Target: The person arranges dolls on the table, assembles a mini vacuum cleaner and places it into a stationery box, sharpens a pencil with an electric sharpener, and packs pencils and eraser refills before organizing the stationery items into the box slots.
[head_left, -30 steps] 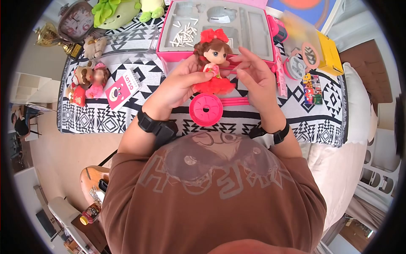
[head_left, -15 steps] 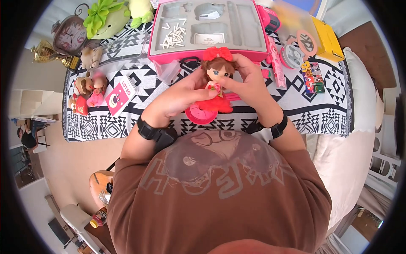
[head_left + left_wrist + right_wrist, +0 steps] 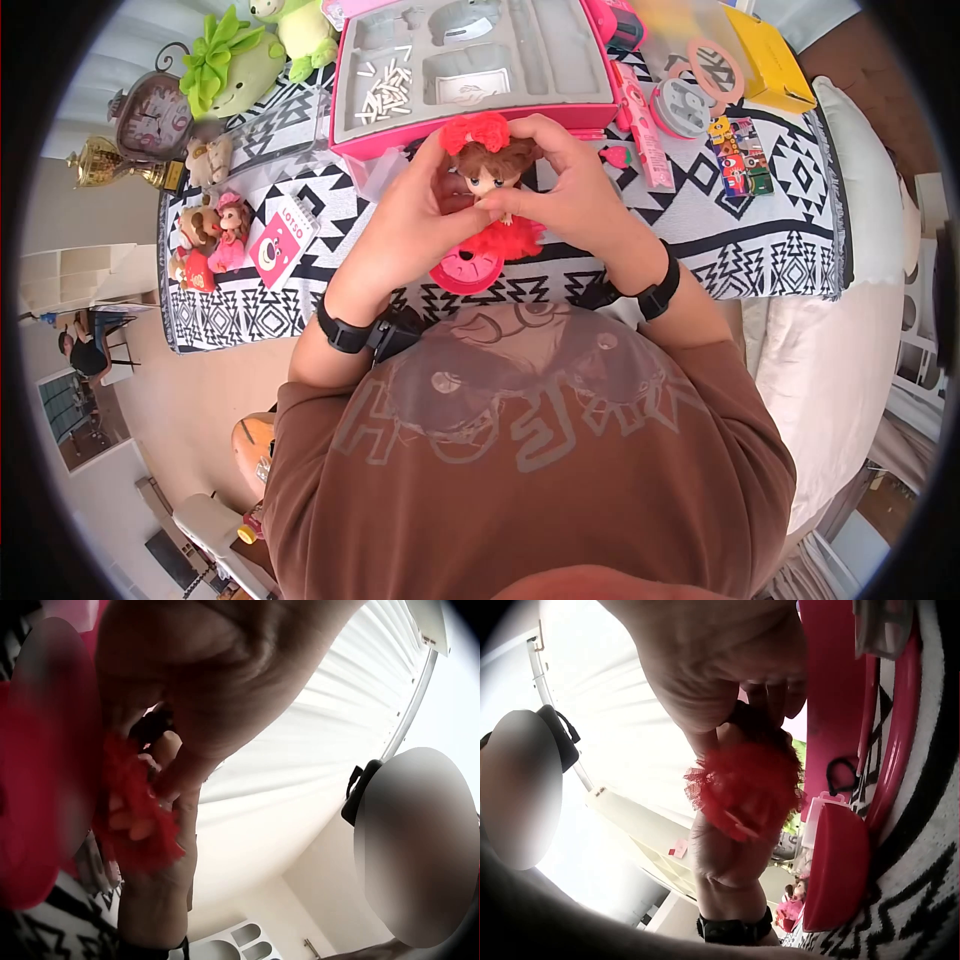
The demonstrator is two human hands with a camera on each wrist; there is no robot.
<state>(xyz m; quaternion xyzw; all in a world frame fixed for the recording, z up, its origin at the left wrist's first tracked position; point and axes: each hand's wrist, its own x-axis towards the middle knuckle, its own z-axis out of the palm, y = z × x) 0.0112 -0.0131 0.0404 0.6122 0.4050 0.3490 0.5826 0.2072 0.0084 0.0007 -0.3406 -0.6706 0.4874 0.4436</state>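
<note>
The red-skirted doll (image 3: 491, 181) is held between both hands (image 3: 415, 212) (image 3: 582, 192).

The person wears a brown short-sleeved T-shirt (image 3: 650, 480) with a dark cartoon print (image 3: 515, 355) and grey outlined letters (image 3: 545, 445). 2 black bands (image 3: 343, 330) circle the wrists, 1 on each, with a boxy black unit (image 3: 398, 335) beside the left band. A black device (image 3: 364, 793) is worn at the head.

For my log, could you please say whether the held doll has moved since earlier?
Yes: in the head view, the doll has shifted down relative to the pink box; its bow, earlier over the gray tray, now meets the box's front edge.
</note>
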